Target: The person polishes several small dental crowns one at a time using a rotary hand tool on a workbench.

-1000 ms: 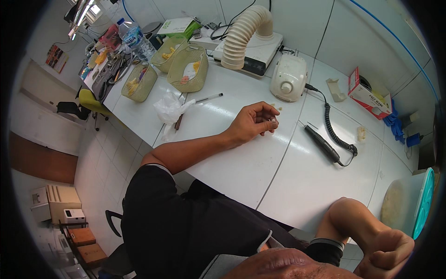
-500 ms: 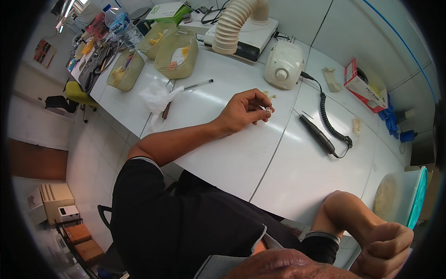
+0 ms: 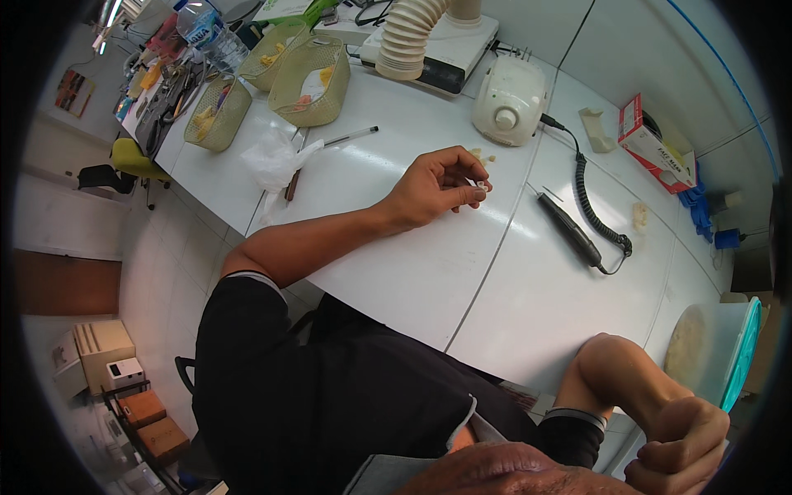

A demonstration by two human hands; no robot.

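My left grip (image 3: 429, 190) is holding a small white piece (image 3: 483, 187) in a narrow pinch between thumb and fingertips, above the desk (image 3: 412, 289); the piece is showing at the right-hand end of the grip, and its long axis is too small to determine. The black handpiece (image 3: 571, 231) is lying on the desk to the right of this pinch, with a desk seam running between them. Its long axis is slanting from upper left to lower right, the thin tip end pointing toward my left side and the corded end trailing away. My left grip is standing nearer to that tip than my right grip (image 3: 683, 447), which is curling into a fist at lower right; I cannot tell whether it is holding anything. Small pale bits (image 3: 478, 154) are resting just beyond my left fingers. Regarding labels: printed lettering is appearing on the red-and-white carton (image 3: 660, 161) at right and on the blue label of the water bottle (image 3: 210, 40) at upper left; the green-and-white carton (image 3: 287, 10) is running out of view, so its print is not legible.
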